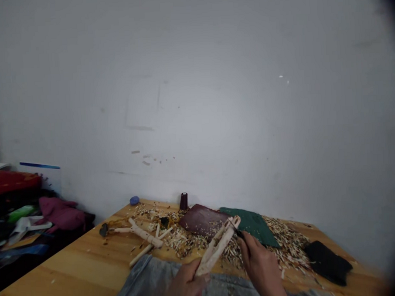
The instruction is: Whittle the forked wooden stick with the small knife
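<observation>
My left hand (185,286) is shut around the lower end of a pale carved wooden piece (218,245), which points up and to the right. My right hand (260,267) grips a small dark-handled carving knife (239,232), its blade against the upper end of the wood. Wood shavings (188,241) lie thickly over the wooden table (59,276) beyond my hands. Left of them rests a jointed carved wooden figure (144,233), with a loose wooden stick (143,254) beside it.
A dark red leather pad (202,219), green cloth (253,224) and black cloth (328,262) lie among the shavings. A dark spool (183,201) and blue lump (134,200) stand by the white wall (195,100). Purple fabric (61,213) lies in a cluttered heap left of the table.
</observation>
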`<control>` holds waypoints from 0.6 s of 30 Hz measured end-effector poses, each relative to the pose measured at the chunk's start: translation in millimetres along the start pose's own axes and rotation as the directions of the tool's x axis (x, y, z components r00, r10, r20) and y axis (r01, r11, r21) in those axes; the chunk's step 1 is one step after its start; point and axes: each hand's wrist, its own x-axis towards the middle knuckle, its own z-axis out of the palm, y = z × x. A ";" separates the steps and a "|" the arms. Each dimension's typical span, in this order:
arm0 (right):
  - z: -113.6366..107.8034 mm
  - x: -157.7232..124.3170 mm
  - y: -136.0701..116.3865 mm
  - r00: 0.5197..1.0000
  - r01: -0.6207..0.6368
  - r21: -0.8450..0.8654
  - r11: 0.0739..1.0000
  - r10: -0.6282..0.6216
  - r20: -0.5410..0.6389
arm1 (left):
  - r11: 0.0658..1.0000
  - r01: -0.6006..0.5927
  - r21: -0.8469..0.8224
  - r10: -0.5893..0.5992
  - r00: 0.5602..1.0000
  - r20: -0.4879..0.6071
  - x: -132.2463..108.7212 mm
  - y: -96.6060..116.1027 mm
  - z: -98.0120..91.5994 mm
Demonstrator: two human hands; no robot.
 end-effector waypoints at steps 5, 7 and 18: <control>0.6 -1.8 -12.9 0.997 0.001 0.026 1.000 -0.003 0.083 | 0.997 -0.056 -0.054 0.058 0.998 0.029 2.1 1.7 -0.5; 1.4 -5.9 -31.5 0.988 0.083 0.107 0.991 -0.096 0.124 | 0.995 -0.079 -0.063 0.077 0.996 -0.032 2.5 3.1 -1.8; -12.2 -6.8 -45.7 0.959 0.270 0.181 0.946 -0.248 -0.135 | 0.944 -0.329 0.028 0.323 0.905 -0.278 3.0 -5.2 -0.4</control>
